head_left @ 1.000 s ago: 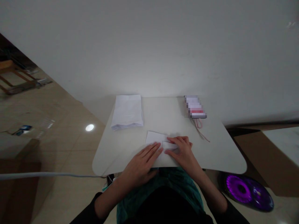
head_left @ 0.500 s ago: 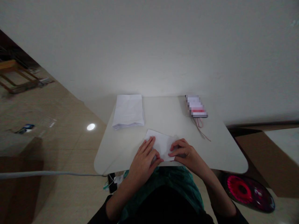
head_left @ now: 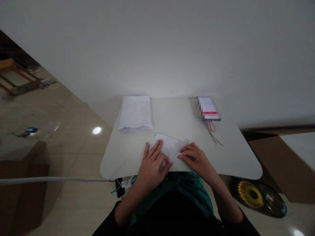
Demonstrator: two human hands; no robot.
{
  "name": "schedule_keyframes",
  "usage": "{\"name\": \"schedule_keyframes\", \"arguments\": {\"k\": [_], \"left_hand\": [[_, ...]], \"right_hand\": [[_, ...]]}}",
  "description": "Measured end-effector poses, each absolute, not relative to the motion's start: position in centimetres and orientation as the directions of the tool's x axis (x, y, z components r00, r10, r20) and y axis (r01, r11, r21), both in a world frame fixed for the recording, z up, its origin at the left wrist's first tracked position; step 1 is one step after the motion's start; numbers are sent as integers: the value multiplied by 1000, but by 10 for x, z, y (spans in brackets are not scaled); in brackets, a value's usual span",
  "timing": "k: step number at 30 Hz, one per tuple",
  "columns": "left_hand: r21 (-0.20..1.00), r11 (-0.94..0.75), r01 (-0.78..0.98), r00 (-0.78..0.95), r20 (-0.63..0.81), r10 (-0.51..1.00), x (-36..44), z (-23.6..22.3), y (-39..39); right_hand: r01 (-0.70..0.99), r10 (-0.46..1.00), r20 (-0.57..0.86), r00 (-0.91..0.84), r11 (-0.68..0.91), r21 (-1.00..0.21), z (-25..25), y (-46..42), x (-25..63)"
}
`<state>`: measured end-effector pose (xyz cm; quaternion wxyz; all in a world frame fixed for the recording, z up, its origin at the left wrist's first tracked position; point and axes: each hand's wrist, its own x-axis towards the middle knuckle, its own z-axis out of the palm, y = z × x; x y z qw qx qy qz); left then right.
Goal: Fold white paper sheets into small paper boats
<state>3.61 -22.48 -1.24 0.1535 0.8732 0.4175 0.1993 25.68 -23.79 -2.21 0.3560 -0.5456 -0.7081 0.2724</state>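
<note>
- A person's bare hands work a folded white sheet point(head_left: 169, 145) at the near edge of a white table point(head_left: 231, 157).
- The left hand point(head_left: 152, 168) lies over the sheet's left side, fingertips pressed down, thumb and forefinger meeting near the lower edge; whether they pinch paper, one cannot tell.
- The right hand point(head_left: 195, 160) grips the sheet's right corner between thumb and fingers, a small flap turned over.
- Beyond the left hand, a stack of white paper point(head_left: 136, 113) sits near the wall point(head_left: 157, 49).
- Opposite, at the far right, rests a phone point(head_left: 209, 109), its screen blurred, a pink cord point(head_left: 216, 140) trailing toward the right hand without touching it.
- On the floor at right, a black device point(head_left: 258, 198) glows yellow beside a brown carton point(head_left: 285, 167), contents hidden.
- At left, a pale cable point(head_left: 54, 179) runs to the table's edge; a wooden stool point(head_left: 12, 67) stands farther back.
</note>
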Motion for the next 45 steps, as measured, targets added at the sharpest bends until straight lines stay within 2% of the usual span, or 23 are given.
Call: {"name": "schedule_keyframes", "arguments": {"k": [6, 15, 22, 30, 39, 45], "left_hand": [[442, -565, 696, 521, 230, 822, 39, -11, -226], [451, -522, 724, 457, 254, 853, 41, -15, -224], [480, -454, 751, 359, 281, 890, 44, -18, -224], [507, -455, 732, 350, 293, 890, 42, -19, -223], [531, -445, 721, 330, 300, 895, 42, -20, -223], [555, -431, 712, 350, 252, 902, 39, -17, -221]], "right_hand": [[691, 980, 198, -16, 154, -706, -20, -239, 238], [800, 977, 212, 37, 98, -591, -24, -246, 235], [869, 967, 206, 148, -28, -493, -23, -239, 223], [891, 965, 242, 97, 24, -453, -25, -235, 219], [900, 960, 220, 171, -62, -431, -22, -230, 213], [917, 972, 186, 141, -58, -395, -21, -226, 213]]}}
